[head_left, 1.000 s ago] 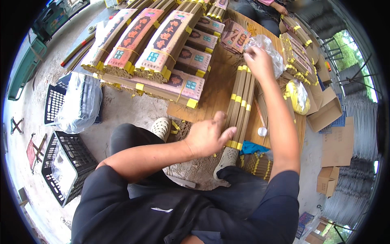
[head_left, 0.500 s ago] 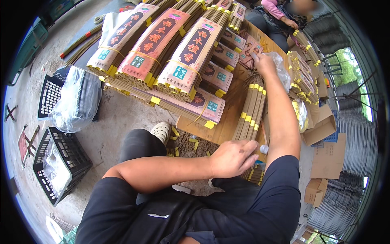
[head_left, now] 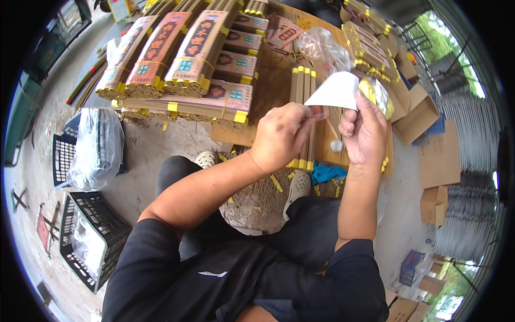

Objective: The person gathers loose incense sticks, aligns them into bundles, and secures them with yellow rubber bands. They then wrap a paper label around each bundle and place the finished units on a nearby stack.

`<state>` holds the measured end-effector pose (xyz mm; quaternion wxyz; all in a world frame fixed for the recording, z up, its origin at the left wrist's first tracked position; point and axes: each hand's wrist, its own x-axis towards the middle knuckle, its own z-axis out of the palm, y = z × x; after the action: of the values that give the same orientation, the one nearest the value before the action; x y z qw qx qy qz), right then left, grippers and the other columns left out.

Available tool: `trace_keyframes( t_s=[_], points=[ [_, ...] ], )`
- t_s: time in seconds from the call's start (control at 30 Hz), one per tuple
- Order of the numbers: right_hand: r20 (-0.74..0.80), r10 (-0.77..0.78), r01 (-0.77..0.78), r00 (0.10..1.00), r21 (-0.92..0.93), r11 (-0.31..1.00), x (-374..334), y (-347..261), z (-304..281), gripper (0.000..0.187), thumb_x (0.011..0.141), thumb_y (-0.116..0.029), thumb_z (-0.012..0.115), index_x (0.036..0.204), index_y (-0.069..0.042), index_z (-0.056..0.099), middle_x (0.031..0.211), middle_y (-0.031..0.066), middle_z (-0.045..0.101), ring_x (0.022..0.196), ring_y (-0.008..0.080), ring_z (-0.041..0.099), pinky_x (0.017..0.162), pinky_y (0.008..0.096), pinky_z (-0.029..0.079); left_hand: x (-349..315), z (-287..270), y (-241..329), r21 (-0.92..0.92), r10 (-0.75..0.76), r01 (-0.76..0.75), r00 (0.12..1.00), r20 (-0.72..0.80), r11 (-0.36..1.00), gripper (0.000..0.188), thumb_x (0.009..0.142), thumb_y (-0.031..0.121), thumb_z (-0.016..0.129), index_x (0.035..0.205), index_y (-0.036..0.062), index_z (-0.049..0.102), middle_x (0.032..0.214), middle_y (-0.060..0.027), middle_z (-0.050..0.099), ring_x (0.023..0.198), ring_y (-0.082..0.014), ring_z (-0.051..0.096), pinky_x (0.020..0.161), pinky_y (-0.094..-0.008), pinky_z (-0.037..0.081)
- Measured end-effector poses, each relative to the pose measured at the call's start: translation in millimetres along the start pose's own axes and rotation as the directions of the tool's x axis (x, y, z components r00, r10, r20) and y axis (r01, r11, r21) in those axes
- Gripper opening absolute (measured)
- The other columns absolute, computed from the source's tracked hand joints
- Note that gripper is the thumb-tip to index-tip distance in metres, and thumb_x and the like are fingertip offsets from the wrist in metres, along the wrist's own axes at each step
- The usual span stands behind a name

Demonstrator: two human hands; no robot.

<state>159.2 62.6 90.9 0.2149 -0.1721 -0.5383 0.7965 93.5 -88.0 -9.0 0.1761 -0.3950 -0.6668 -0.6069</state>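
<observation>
A paper label (head_left: 337, 90), its white back showing and its body curved, is held up between my hands over the wooden table. My left hand (head_left: 279, 135) pinches its lower left corner, where a bit of the printed side shows. The thumb and fingers of my right hand (head_left: 366, 129) grip its right edge. Below the label lies a bundle of thin incense sticks (head_left: 307, 145) with yellow bands, partly hidden by my left hand. More printed labels (head_left: 281, 35) lie farther back on the table.
Labelled incense packs (head_left: 198, 51) are stacked at the left of the table (head_left: 271, 80). A clear plastic bag (head_left: 324, 48) lies behind the label; more incense packs (head_left: 370, 51) and open cartons (head_left: 416, 115) are at the right. Black crates (head_left: 91, 236) stand on the floor at left.
My right hand has come back from the pile of labels with one label. My left hand has moved up and taken its other end. The view has shifted to the right.
</observation>
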Motion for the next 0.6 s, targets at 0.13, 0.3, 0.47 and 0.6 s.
trace_keyframes(
  t_s=[0.13, 0.3, 0.47, 0.6],
  points=[
    [0.026, -0.02, 0.02, 0.999, 0.019, 1.0, -3.3, 7.5, -29.4, 0.039, 0.106, -0.041, 0.057, 0.094, -0.005, 0.066, 0.071, 0.004, 0.066, 0.057, 0.0132, 0.061, 0.052, 0.0241, 0.043, -20.6, 13.5, 10.0, -0.335, -0.293, 0.317, 0.948, 0.123, 0.887, 0.024, 0.093, -0.001, 0.071, 0.105, 0.0019, 0.051, 0.093, -0.0046, 0.065, 0.08, -0.0092, 0.062, 0.073, -0.0267, 0.054],
    [-0.036, -0.009, -0.004, 0.999, -0.344, 0.939, 28.7, 65.9, -81.7, 0.03, 0.106, -0.027, 0.055, 0.121, -0.003, 0.065, 0.098, 0.0038, 0.072, 0.077, 0.0085, 0.065, 0.062, 0.0249, 0.051, -20.7, 26.4, -16.1, -0.346, -0.602, 0.661, 0.75, 0.273, 0.666, 0.031, 0.091, -0.002, 0.068, 0.114, 0.0032, 0.047, 0.099, -0.005, 0.062, 0.089, -0.0104, 0.061, 0.078, -0.0256, 0.053],
    [0.26, -0.212, 0.327, 0.942, -0.571, 0.753, 32.2, 100.9, -83.3, 0.041, 0.093, -0.008, 0.062, 0.133, -0.001, 0.061, 0.124, 0.0126, 0.068, 0.111, 0.02, 0.066, 0.089, 0.0298, 0.055, -27.7, 39.0, -33.5, -0.335, -0.572, 0.622, 0.783, 0.247, 0.707, 0.037, 0.091, 0.01, 0.066, 0.124, -0.0045, 0.054, 0.111, -0.0139, 0.064, 0.101, -0.0207, 0.067, 0.088, -0.0345, 0.056],
    [0.319, -0.535, 0.595, 0.782, -0.637, 0.49, 2.4, 103.6, -46.8, 0.044, 0.086, 0.004, 0.053, 0.13, -0.002, 0.061, 0.125, 0.0182, 0.065, 0.117, 0.0348, 0.063, 0.102, 0.043, 0.051, -30.6, 56.0, -28.7, -0.057, -0.117, 0.129, 0.977, 0.18, 0.99, 0.026, 0.095, 0.005, 0.058, 0.12, 0.0008, 0.06, 0.11, -0.0145, 0.063, 0.103, -0.0211, 0.064, 0.092, -0.0357, 0.052]
  ],
)
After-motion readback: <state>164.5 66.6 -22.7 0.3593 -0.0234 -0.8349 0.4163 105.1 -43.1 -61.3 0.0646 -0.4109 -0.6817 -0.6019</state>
